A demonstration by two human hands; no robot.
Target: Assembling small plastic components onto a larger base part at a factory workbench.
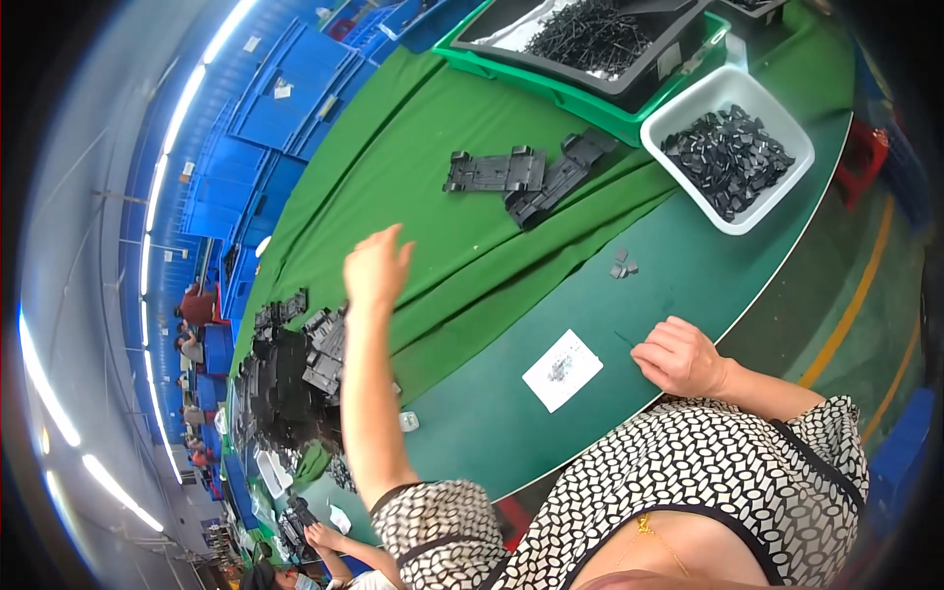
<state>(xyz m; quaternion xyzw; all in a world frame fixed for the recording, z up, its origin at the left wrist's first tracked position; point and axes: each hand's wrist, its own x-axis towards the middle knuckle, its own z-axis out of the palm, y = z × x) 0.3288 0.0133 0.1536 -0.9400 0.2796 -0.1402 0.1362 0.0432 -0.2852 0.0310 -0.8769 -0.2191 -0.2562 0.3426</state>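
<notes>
Left hand (377, 267) up-left of white card (580, 359), fingers apart. Right hand (680, 356) right of card, fingers together, seemingly pinching dark sliver (624, 340).

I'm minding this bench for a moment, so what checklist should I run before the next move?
1. Left hand free: ok, no part shows in it, above the green cloth.
2. Right hand free: cannot tell, its fingers are curled.
3. White tub stocked: ok, many black pieces inside.
4. Two long black parts lined up: not ok, they lie at an angle.
5. Paper uncovered: ok, nothing hides it.
</notes>
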